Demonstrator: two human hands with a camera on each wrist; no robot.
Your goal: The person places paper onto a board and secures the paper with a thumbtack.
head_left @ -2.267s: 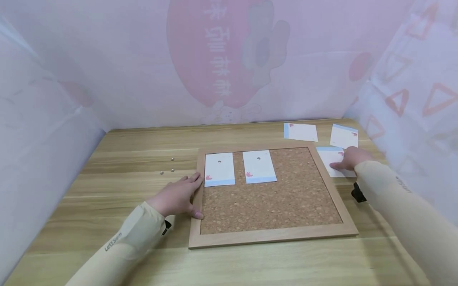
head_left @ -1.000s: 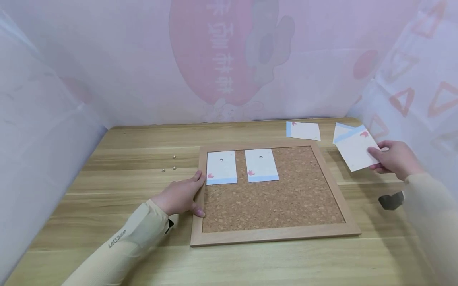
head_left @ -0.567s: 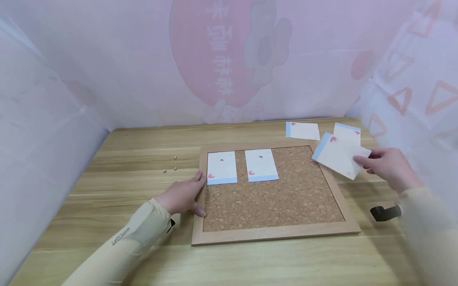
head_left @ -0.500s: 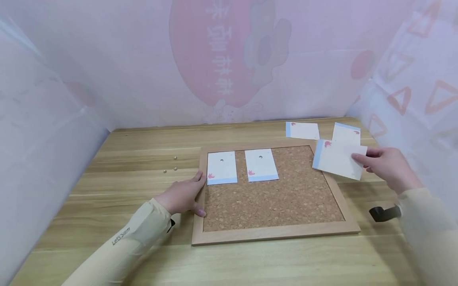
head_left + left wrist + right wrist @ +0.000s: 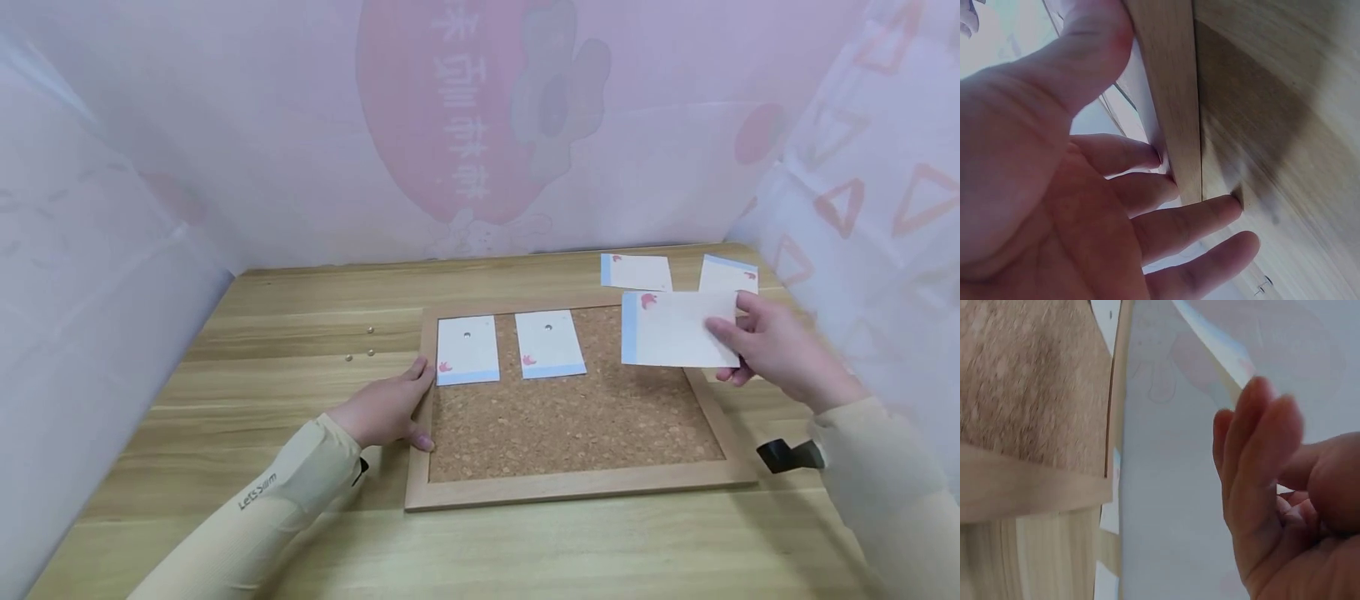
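My right hand pinches a white card with a blue strip and a red motif, thumb in front and fingers behind. The card is raised over the right side of the cork board. In the right wrist view the same card shows edge-on beyond the fingers. My left hand rests at the board's left frame, its fingers extended against the wood in the left wrist view. On the cork lie a left card and a second card, each with a silver pushpin near its top.
Three small silver pushpins lie on the wooden table left of the board. Behind the board's right end lie a card and another card, partly covered by the raised one. Printed pale sheets wall the table in.
My right hand has picked up the card from the table right of the board, turned it sideways and brought it left over the cork. My left hand has stayed at the frame.
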